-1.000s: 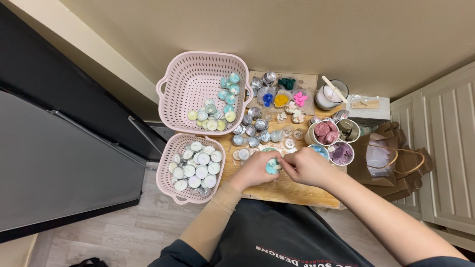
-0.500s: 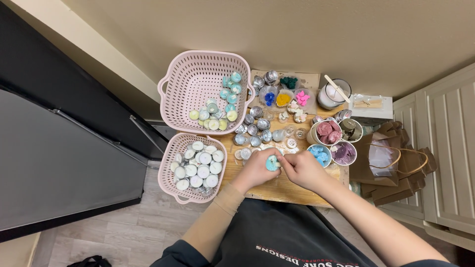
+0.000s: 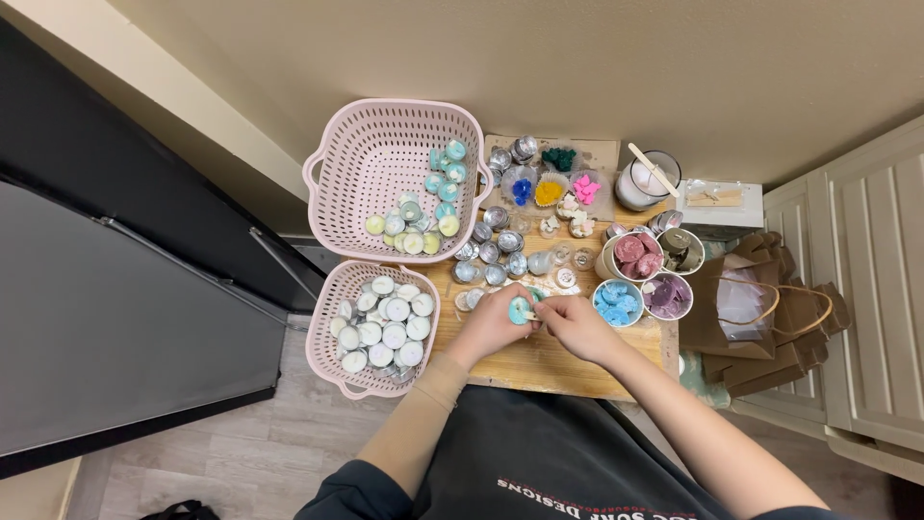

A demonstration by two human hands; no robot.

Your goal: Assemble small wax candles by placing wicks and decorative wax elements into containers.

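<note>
My left hand (image 3: 489, 327) and right hand (image 3: 576, 327) meet over the near part of the wooden board (image 3: 539, 364), fingers pinching a small round teal candle (image 3: 520, 309). Bare board lies nearer me. Left, a small pink basket (image 3: 327, 332) holds white tealights; farther, a large pink basket (image 3: 366, 173).

Teal tealight (image 3: 520, 309) pinched between the left hand (image 3: 491, 325) and right hand (image 3: 575, 327), over a pale wooden board (image 3: 549, 361). Left of the hands, a pink lattice-holed basket (image 3: 327, 339) full of white tealights (image 3: 383, 324); above it a bigger pink basket (image 3: 371, 164) with teal and pale-yellow ones. Beyond the fingers, silver cups (image 3: 496, 252); to the right, tubs of light-blue wax (image 3: 616, 303), purple wax (image 3: 666, 296) and dusky-pink wax (image 3: 635, 255).
</note>
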